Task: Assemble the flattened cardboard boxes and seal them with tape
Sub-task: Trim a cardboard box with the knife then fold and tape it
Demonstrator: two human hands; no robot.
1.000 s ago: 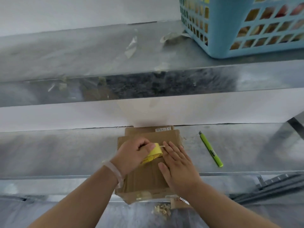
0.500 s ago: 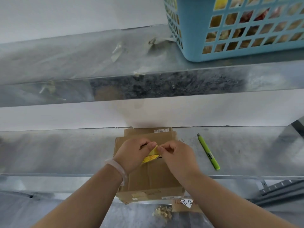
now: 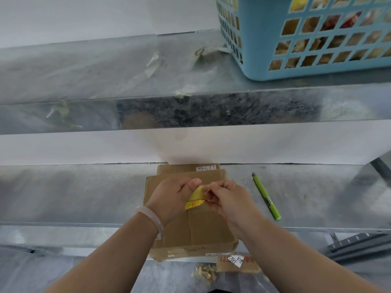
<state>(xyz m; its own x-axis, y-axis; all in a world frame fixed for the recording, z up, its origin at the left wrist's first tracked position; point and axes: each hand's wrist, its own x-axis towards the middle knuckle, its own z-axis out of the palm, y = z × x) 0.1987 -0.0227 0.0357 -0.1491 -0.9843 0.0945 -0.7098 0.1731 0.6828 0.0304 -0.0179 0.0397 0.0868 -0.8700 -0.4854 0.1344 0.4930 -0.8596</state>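
Two hands meet over the cardboard box (image 3: 196, 231), which lies in the middle of the lower shelf (image 3: 74, 197), its far side close to the back edge and its near side jutting a little past the front edge. The left hand (image 3: 171, 197) grips a small yellow tape roll (image 3: 195, 200) in curled fingers just above the box's top. The right hand (image 3: 230, 199) pinches at the roll's rim between thumb and fingertips, apparently picking for the loose end; whether a strip is lifted yet is too small to tell. The box looks light and worn, made of thin card that would dent under a hard press and probably slide on the smooth metal. It is best steadied with a flat palm on the closed flaps beside the middle seam, or held by its side walls near a corner. The tape is thin and sticky and likely to fold onto itself, so it wants a firm pinch at its very end and a taut pull. A green cutter (image 3: 267, 197) lies on the same shelf to the right of the box, apart from it. A blue basket (image 3: 264, 39) stands at the right end of the upper shelf.
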